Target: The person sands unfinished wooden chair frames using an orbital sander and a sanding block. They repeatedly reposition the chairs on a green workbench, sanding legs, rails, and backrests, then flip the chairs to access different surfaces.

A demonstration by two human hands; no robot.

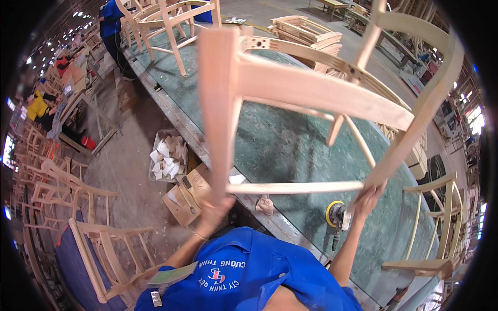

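A pale bare-wood chair frame (321, 90) is tilted up over the green worktable, with its broad rail facing me and a thin round stretcher low down. My left hand (213, 212), slightly blurred, is closed round the bottom end of its left leg. My right hand (367, 201) grips the bottom of the right leg. Below that hand a round sander (337, 213) with a yellow-edged pad rests on the table. A crumpled brownish piece of sandpaper or cloth (264, 205) lies near the table's edge, under the stretcher.
Green worktable (384, 243) runs diagonally away from me. Another chair (176, 31) stands at its far end, beside a person in blue (109, 23). Stacked wooden frames (306, 33) lie beyond. A bin of scraps (169, 155) and a cardboard box (188, 194) sit at left; chair frames (111, 249) flank me.
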